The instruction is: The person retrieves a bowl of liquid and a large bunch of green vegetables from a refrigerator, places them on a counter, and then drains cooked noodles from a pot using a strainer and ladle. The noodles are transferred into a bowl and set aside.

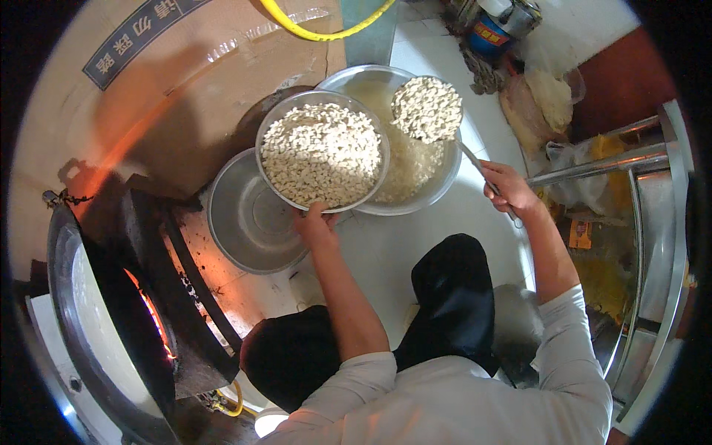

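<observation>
My left hand grips the near rim of a round metal bowl filled with pale, small kernels or beans. With my right hand I hold the handle of a metal skimmer, whose round head is heaped with the same pale pieces. The skimmer head is over the right part of a wide metal basin of cloudy liquid, where more pieces lie. The filled bowl overlaps this basin's left side in view. Partly under the bowl, to its left, a second metal basin shows a bare inside.
At left, a large wok with whitish contents sits by a burner with glowing flame. A cardboard sheet and a yellow hose are ahead. A metal rack with bags stands right; a blue can is beyond.
</observation>
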The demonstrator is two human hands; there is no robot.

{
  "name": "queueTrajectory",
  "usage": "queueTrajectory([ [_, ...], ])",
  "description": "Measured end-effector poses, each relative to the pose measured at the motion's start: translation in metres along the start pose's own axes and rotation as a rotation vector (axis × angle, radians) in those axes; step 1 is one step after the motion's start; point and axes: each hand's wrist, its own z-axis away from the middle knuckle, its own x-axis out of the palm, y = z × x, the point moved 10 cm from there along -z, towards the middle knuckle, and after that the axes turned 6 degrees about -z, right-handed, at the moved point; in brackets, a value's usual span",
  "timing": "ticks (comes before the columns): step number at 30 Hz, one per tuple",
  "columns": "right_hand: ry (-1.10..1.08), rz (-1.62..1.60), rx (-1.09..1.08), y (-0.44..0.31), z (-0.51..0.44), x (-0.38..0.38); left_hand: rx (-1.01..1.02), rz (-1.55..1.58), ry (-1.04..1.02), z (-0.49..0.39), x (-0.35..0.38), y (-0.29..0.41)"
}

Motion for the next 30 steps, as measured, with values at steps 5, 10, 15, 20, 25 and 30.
queueTrajectory([
  [5, 0.048, 0.083, -0.076, -0.061, 0.044, 0.039, -0.092, -0.021, -0.03, 0.001, 0.0, 0.0],
  [10, 0.07, 0.199, -0.071, -0.079, 0.057, 0.106, -0.144, 0.006, -0.139, -0.01, 0.0, 0.0],
  [15, 0.144, 0.488, -0.261, -0.07, 0.041, 0.159, -0.183, -0.022, -0.138, -0.027, -0.01, -0.007],
  [20, 0.248, 0.715, -0.456, -0.077, 0.052, 0.175, -0.168, 0.018, -0.177, -0.031, -0.007, -0.009],
  [25, 0.356, 0.931, -0.684, -0.09, 0.055, 0.186, -0.17, -0.001, -0.173, -0.028, -0.006, -0.01],
  [30, 0.474, 1.137, -0.588, -0.081, 0.038, 0.181, -0.16, -0.011, -0.214, -0.028, -0.003, -0.013],
])
